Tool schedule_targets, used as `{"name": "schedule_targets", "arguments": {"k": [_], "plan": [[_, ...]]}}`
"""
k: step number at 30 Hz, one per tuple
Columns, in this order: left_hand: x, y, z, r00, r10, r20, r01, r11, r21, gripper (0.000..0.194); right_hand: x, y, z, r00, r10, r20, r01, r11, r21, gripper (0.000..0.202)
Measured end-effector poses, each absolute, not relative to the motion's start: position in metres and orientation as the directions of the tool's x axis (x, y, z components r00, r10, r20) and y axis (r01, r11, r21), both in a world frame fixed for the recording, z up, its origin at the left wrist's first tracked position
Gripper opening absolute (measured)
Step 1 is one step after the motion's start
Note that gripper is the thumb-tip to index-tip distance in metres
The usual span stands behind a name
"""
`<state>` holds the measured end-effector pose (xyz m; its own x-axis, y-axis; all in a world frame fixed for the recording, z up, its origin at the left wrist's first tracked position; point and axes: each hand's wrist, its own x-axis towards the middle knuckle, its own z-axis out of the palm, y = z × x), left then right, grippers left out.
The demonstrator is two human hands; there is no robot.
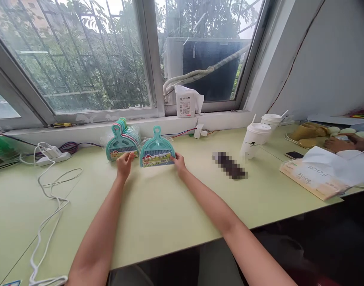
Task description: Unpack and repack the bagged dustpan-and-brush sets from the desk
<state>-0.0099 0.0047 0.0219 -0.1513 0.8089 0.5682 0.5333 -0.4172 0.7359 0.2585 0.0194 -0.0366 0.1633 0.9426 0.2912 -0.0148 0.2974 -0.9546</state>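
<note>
My right hand (179,163) grips the right edge of a teal dustpan-and-brush set (157,147), which stands upright on the table, handle up, with a printed label across its front. To its left stands a row of similar dustpan-and-brush sets (118,143) in teal, pink and green, one behind another, with clear plastic wrap about them. In front of that row is my left hand (124,165), its fingers curled and pressed together. Whether it holds or touches anything is hard to make out.
Two white lidded cups (255,139) and a blurred dark object (229,165) are on the right. Beyond lie a tissue pack (307,178), a phone (294,155) and another person's hands (338,143). White cables (52,194) and a power strip (52,158) lie left. A screwdriver (61,124) rests on the sill.
</note>
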Motion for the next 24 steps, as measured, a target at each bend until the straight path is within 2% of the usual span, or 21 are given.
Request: {"name": "schedule_targets", "arguments": {"k": [2, 4, 6, 8, 9, 11, 14, 16, 21, 24], "plan": [[0.012, -0.005, 0.031, -0.091, 0.929, 0.358, 0.276, -0.322, 0.906, 0.066, 0.265, 0.007, -0.033, 0.108, 0.956, 0.274, -0.118, 0.286, -0.951, 0.028], [0.034, -0.018, 0.035, 0.043, 0.973, 0.226, 0.161, -0.230, 0.960, 0.063, 0.273, -0.007, -0.028, 0.102, 0.956, 0.275, -0.077, 0.283, -0.956, 0.032], [0.051, -0.032, 0.033, 0.129, 0.978, 0.165, 0.131, -0.182, 0.975, 0.060, 0.280, -0.022, -0.021, 0.162, 0.928, 0.336, 0.100, 0.323, -0.941, 0.041], [0.062, -0.045, 0.026, 0.129, 0.984, 0.124, 0.090, -0.136, 0.987, 0.060, 0.286, -0.039, -0.014, 0.199, 0.846, 0.495, 0.382, 0.398, -0.834, 0.046], [0.065, -0.050, 0.021, 0.106, 0.988, 0.110, 0.066, -0.118, 0.991, 0.060, 0.287, -0.047, -0.010, 0.154, 0.799, 0.581, 0.518, 0.436, -0.736, 0.042], [0.067, -0.056, 0.012, 0.050, 0.994, 0.096, 0.021, -0.097, 0.995, 0.060, 0.287, -0.060, -0.005, -0.061, 0.736, 0.674, 0.691, 0.519, -0.504, 0.027], [0.063, -0.056, 0.005, -0.016, 0.994, 0.108, -0.059, -0.108, 0.992, 0.059, 0.283, -0.073, 0.001, -0.374, 0.712, 0.594, 0.747, 0.611, -0.262, 0.036], [0.061, -0.054, 0.005, -0.046, 0.990, 0.130, -0.110, -0.134, 0.985, 0.055, 0.280, -0.077, 0.004, -0.429, 0.707, 0.562, 0.760, 0.619, -0.198, 0.039], [0.064, -0.052, 0.006, -0.032, 0.987, 0.160, -0.087, -0.162, 0.983, 0.056, 0.278, -0.084, 0.017, -0.348, 0.600, 0.720, 0.772, 0.619, -0.143, 0.038], [0.068, -0.054, 0.004, -0.008, 0.986, 0.165, -0.055, -0.165, 0.985, 0.056, 0.279, -0.080, 0.016, -0.395, 0.623, 0.675, 0.766, 0.630, -0.133, 0.033]]}}
